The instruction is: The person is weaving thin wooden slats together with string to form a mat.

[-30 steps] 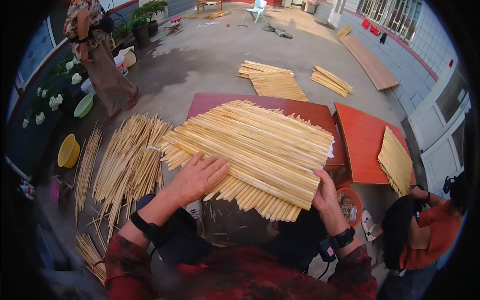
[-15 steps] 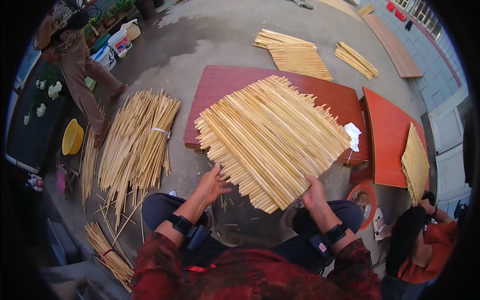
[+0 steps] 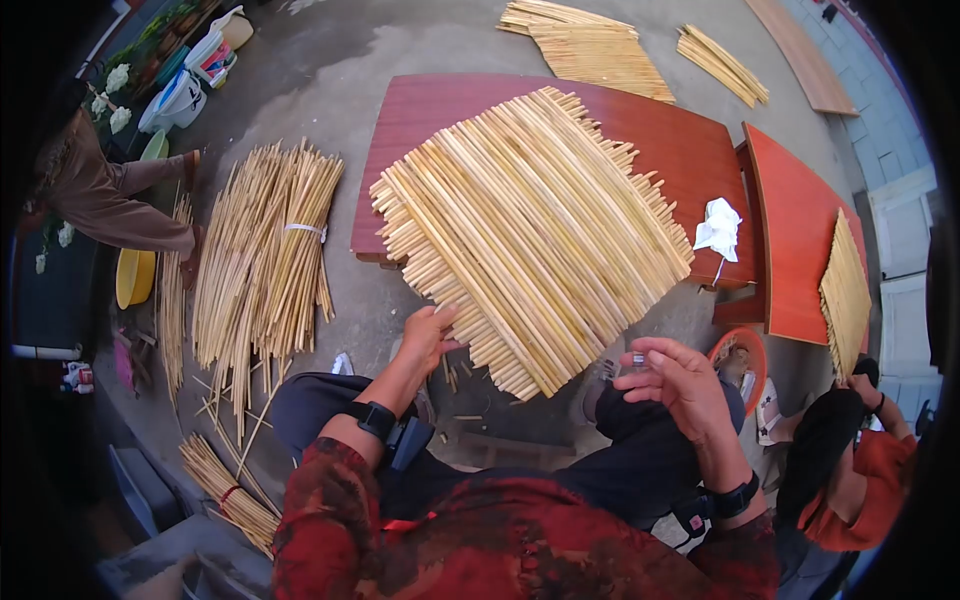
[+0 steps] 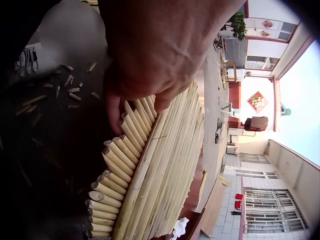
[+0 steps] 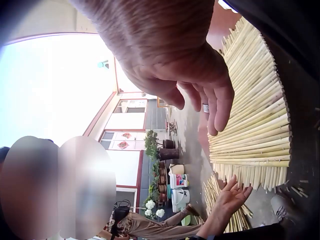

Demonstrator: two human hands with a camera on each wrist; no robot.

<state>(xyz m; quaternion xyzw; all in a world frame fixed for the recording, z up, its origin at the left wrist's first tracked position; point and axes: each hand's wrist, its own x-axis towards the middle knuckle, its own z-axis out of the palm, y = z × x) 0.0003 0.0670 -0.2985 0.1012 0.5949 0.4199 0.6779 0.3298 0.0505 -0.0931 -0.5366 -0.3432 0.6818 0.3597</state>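
Note:
A mat of straw-coloured reed stalks (image 3: 540,230), laid in crossed layers, lies over the dark red table (image 3: 420,110) and overhangs its near edge. My left hand (image 3: 427,335) is at the mat's near left edge, fingers touching the stalks. In the left wrist view, fingertips of that hand (image 4: 155,60) lie on the top stalks and another digit sits beside the cut ends. My right hand (image 3: 685,385) is raised off the mat's near right corner, holding nothing, its fingers loosely bent. A ring (image 5: 205,107) shows on one finger.
Loose reed bundles (image 3: 265,250) lie on the ground at left. White cloth (image 3: 718,230) rests on the table's right end. An orange basin (image 3: 745,360) stands by my right knee. One person (image 3: 120,190) walks at left; another (image 3: 860,480) sits at right holding a smaller mat (image 3: 845,290).
The mat has been turned and set over the table. My left hand left its edge, then came back to it. My right hand has let go and lifted away. The walking person moved left.

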